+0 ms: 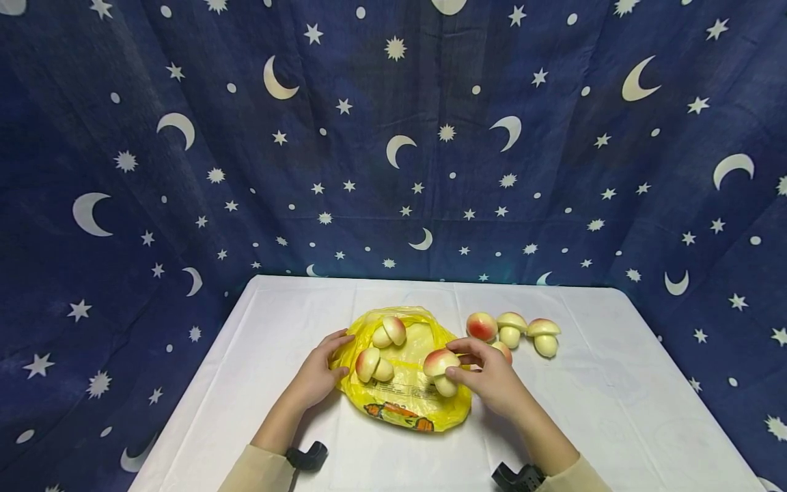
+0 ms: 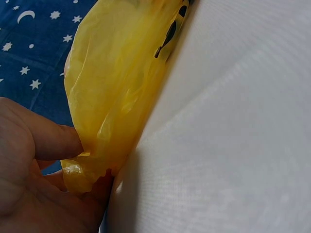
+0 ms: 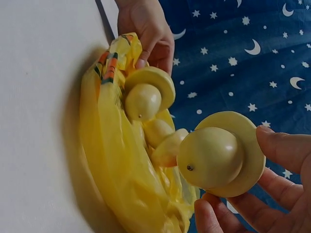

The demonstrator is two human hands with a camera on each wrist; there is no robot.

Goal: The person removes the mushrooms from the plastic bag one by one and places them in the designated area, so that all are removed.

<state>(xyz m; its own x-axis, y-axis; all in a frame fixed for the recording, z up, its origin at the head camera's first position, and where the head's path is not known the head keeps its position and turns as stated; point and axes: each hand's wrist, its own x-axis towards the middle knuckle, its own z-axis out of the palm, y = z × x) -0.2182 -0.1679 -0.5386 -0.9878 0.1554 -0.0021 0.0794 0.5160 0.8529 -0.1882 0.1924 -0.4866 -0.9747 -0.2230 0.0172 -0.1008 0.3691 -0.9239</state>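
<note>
mushroom (image 1: 440, 370) pinched by right hand (image 1: 492, 377); left hand (image 1: 320, 372) seemingly grips bag (image 1: 406, 403).

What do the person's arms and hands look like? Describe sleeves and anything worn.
Both hands, the left hand and the right hand, are bare, with no gloves or rings visible. Beige long sleeves cover the forearms, and a black camera mount sits at each wrist.

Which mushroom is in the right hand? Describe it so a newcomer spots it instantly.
Start at the white table, then find the yellow plastic bag in its middle. The toy mushroom sits at the bag's right edge, pinched by the right hand; unlike the others, it alone is gripped by fingers.
</note>
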